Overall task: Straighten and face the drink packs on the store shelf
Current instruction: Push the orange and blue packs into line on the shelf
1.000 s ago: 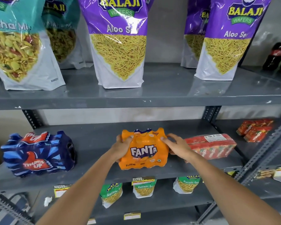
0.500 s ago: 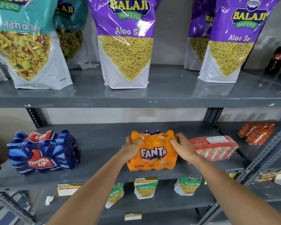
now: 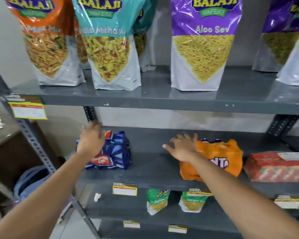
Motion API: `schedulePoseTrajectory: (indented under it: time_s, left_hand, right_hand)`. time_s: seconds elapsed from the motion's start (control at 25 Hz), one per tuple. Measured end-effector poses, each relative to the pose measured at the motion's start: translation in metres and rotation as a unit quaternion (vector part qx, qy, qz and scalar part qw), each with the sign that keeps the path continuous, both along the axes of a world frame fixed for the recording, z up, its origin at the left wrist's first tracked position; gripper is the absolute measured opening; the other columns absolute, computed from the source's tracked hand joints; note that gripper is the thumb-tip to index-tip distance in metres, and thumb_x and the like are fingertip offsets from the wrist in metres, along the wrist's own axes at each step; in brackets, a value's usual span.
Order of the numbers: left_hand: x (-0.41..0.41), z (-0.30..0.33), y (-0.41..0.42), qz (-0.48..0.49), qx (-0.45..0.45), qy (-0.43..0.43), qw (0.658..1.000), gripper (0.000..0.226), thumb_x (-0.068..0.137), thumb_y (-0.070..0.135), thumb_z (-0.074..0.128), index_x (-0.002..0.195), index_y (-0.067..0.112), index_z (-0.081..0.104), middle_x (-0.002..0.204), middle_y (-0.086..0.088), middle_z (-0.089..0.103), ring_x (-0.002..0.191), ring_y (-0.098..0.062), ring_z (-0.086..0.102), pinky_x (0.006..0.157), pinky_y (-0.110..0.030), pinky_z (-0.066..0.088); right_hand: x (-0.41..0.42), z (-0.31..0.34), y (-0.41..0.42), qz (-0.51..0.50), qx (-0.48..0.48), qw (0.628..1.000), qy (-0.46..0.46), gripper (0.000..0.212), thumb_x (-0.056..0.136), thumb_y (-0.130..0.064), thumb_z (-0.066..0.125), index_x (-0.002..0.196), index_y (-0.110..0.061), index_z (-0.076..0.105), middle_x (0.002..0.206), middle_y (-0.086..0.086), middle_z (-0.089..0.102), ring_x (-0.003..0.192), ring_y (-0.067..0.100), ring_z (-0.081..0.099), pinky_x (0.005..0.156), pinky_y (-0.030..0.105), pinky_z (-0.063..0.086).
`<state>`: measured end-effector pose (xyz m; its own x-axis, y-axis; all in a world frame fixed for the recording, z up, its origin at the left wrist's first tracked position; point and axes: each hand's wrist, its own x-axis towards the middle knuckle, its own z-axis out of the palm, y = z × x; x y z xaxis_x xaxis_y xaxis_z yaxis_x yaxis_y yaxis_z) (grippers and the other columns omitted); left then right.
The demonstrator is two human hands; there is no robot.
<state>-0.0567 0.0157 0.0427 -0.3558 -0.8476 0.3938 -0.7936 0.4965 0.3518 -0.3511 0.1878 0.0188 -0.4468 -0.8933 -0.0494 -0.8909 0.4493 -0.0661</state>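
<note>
Three drink packs are counted: blue Thums Up pack (image 3: 114, 152), orange Fanta pack (image 3: 221, 157), red pack (image 3: 276, 166). The left hand (image 3: 91, 139) is laid open on the blue pack; the right hand (image 3: 183, 147) is spread, holding nothing.

Above me stand snack bags: an orange one (image 3: 47, 40), a teal one (image 3: 109, 44) and a purple Aloo Sev bag (image 3: 203, 44). Below sit two small green bags (image 3: 157, 200). A yellow price tag (image 3: 28, 110) hangs at my left.

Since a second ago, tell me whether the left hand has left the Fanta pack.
Yes. The left hand has gone left along the shelf from the Fanta pack to the Thums Up pack.
</note>
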Motion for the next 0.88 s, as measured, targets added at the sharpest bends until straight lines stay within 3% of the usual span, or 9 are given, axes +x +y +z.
schedulePoseTrajectory:
  time_s: [0.12, 0.2, 0.28, 0.4, 0.52, 0.72, 0.88]
  left_hand:
    - [0.055, -0.02, -0.011, 0.161, 0.178, 0.072, 0.968, 0.056, 0.095, 0.042, 0.05, 0.121, -0.008, 0.052, 0.121, -0.038, 0.057, 0.112, -0.05, 0.055, 0.095, -0.049, 0.041]
    - [0.066, -0.037, -0.015, 0.138, 0.287, 0.118, 0.94, 0.062, 0.096, 0.05, 0.043, 0.132, 0.0, 0.05, 0.129, -0.032, 0.057, 0.117, -0.046, 0.056, 0.097, -0.044, 0.042]
    - [0.065, -0.049, -0.017, 0.105, 0.303, 0.179, 0.93, 0.07, 0.092, 0.058, 0.042, 0.138, 0.007, 0.047, 0.134, -0.025, 0.057, 0.121, -0.042, 0.055, 0.103, -0.045, 0.042]
    - [0.065, -0.052, -0.025, 0.111, 0.305, 0.175, 0.929, 0.071, 0.09, 0.061, 0.041, 0.135, 0.007, 0.045, 0.134, -0.028, 0.055, 0.122, -0.042, 0.054, 0.105, -0.048, 0.041]
    - [0.058, -0.042, -0.019, 0.112, 0.299, 0.125, 0.939, 0.06, 0.095, 0.056, 0.036, 0.123, 0.004, 0.045, 0.127, -0.031, 0.056, 0.115, -0.045, 0.056, 0.095, -0.043, 0.042]
    - [0.032, -0.037, 0.001, 0.055, 0.284, 0.055, 0.956, 0.047, 0.099, 0.05, 0.03, 0.113, 0.006, 0.041, 0.112, -0.028, 0.063, 0.085, -0.035, 0.056, 0.075, -0.038, 0.039]
    - [0.01, -0.039, 0.015, 0.018, 0.283, 0.042, 0.958, 0.05, 0.099, 0.052, 0.028, 0.119, 0.008, 0.04, 0.109, -0.022, 0.065, 0.084, -0.032, 0.06, 0.071, -0.037, 0.044]
  right_hand:
    - [0.061, -0.023, -0.034, 0.088, 0.013, 0.993, -0.082, 0.077, 0.089, -0.068, 0.041, 0.154, -0.028, 0.026, 0.161, 0.007, 0.029, 0.151, 0.027, 0.015, 0.118, 0.063, 0.004]
    - [0.104, -0.022, -0.055, 0.138, -0.058, 0.963, -0.224, 0.078, 0.091, -0.061, 0.048, 0.156, -0.033, 0.015, 0.161, 0.006, 0.03, 0.148, 0.027, 0.026, 0.12, 0.049, 0.02]
    - [0.135, -0.018, -0.071, 0.171, -0.111, 0.926, -0.316, 0.067, 0.095, -0.05, 0.052, 0.153, -0.036, 0.022, 0.156, 0.008, 0.036, 0.141, 0.03, 0.037, 0.115, 0.04, 0.031]
    - [0.149, -0.019, -0.08, 0.157, -0.12, 0.927, -0.32, 0.049, 0.096, -0.047, 0.051, 0.142, -0.04, 0.034, 0.144, 0.012, 0.041, 0.124, 0.038, 0.053, 0.103, 0.045, 0.044]
    - [0.144, -0.024, -0.075, 0.136, -0.141, 0.933, -0.302, 0.03, 0.099, -0.044, 0.046, 0.127, -0.039, 0.036, 0.129, 0.011, 0.046, 0.108, 0.04, 0.062, 0.09, 0.05, 0.053]
    - [0.119, -0.027, -0.051, 0.112, -0.18, 0.942, -0.26, 0.024, 0.101, -0.04, 0.044, 0.123, -0.036, 0.038, 0.127, 0.007, 0.047, 0.108, 0.035, 0.065, 0.082, 0.044, 0.06]
    - [0.097, -0.034, -0.029, 0.091, -0.194, 0.944, -0.252, 0.023, 0.101, -0.04, 0.045, 0.123, -0.037, 0.038, 0.129, 0.005, 0.046, 0.112, 0.03, 0.065, 0.078, 0.036, 0.063]
